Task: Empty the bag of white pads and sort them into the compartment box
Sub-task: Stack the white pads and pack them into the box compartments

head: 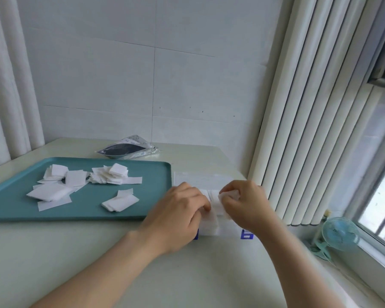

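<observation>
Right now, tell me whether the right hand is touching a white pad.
Touching. The head view shows the right hand with its curled fingers pinching a white pad; no gap shows between them.

One head-worn wide-angle view looks forward and down from close above the tabletop (98, 252), facing the wall (142, 74) behind it, window (382, 196) right of the tabletop.

2 forearms (111, 263), bare up to the frame edge at 6 o'clock, are seen; the left hand (178, 210) and right hand (247, 203) are uncovered too.
</observation>
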{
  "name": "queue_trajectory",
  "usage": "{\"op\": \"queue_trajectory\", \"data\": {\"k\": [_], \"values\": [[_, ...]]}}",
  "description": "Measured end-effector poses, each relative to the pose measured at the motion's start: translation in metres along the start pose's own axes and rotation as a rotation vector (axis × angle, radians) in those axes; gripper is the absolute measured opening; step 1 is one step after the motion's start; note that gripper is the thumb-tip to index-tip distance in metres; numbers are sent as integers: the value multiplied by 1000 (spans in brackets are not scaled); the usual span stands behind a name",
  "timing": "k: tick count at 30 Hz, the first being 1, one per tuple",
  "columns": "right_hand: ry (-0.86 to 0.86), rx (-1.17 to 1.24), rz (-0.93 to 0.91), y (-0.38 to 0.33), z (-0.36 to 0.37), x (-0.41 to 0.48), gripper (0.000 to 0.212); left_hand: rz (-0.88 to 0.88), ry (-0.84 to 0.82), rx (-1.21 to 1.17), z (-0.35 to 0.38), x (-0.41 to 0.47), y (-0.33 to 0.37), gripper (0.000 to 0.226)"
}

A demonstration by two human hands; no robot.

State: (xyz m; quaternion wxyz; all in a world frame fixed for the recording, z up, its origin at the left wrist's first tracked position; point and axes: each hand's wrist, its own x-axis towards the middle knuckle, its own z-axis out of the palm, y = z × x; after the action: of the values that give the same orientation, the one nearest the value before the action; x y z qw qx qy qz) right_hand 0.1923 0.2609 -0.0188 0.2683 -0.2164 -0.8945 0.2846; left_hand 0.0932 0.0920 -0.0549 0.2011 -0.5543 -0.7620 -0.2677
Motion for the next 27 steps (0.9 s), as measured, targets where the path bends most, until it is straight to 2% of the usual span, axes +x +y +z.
{"op": "queue_trajectory", "data": {"k": [4, 8, 10, 15, 19, 27], "values": [[-68, 6, 68, 1, 0, -2, 19, 44, -58, 30, 2, 3, 8, 48], [-173, -192, 60, 1, 1, -4, 26, -10, -85, -6, 1, 3, 11, 49], [-184, -210, 66, 2, 2, -4, 29, -21, -108, -13, 1, 2, 10, 51], [-103, -173, 63, 7, 4, -5, 23, -24, -164, -2, -1, 1, 17, 66], [-29, -241, 55, 8, 7, -3, 3, -18, -188, 13, -2, 1, 19, 72], [-19, -323, 34, -7, 14, -12, 28, -11, -95, -18, 3, -1, 15, 58]]}}
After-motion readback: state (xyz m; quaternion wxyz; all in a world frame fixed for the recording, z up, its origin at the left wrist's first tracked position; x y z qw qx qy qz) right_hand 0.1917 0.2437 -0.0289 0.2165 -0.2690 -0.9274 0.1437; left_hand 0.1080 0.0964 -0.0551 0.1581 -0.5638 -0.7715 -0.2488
